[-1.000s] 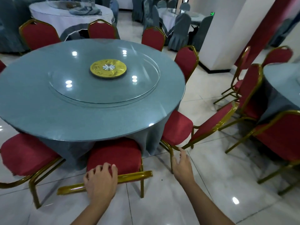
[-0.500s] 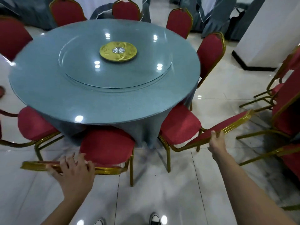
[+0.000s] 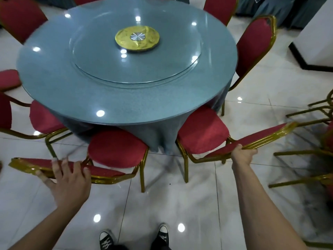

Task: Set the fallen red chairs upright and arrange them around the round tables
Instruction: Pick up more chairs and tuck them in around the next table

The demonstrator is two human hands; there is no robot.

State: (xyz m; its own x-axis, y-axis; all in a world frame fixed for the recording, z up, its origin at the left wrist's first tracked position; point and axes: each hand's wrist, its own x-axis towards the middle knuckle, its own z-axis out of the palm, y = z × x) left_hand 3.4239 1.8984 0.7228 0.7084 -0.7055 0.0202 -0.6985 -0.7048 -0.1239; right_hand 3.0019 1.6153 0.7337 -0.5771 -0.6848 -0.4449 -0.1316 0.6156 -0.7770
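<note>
A round table [image 3: 54,83] with a blue-grey cloth and a glass turntable fills the upper middle. Two red chairs with gold frames stand at its near edge, seats tucked toward the cloth. My left hand [image 3: 69,179] lies with spread fingers on the top of the backrest of the near-left chair [image 3: 117,148]. My right hand [image 3: 242,156] grips the gold top rail of the near-right chair [image 3: 201,130]. Both chairs are upright.
More red chairs ring the table: one at the left [image 3: 43,118], one at the far right [image 3: 252,44], others at the back. Further chairs' gold legs [image 3: 310,156] crowd the right edge. A white pillar [image 3: 317,37] stands at upper right. My shoes [image 3: 106,240] are on glossy tiles.
My right hand reached out to the right chair's backrest and took hold of its rail. My left hand stayed on the left chair's backrest, its fingers now spread. The view tilted down.
</note>
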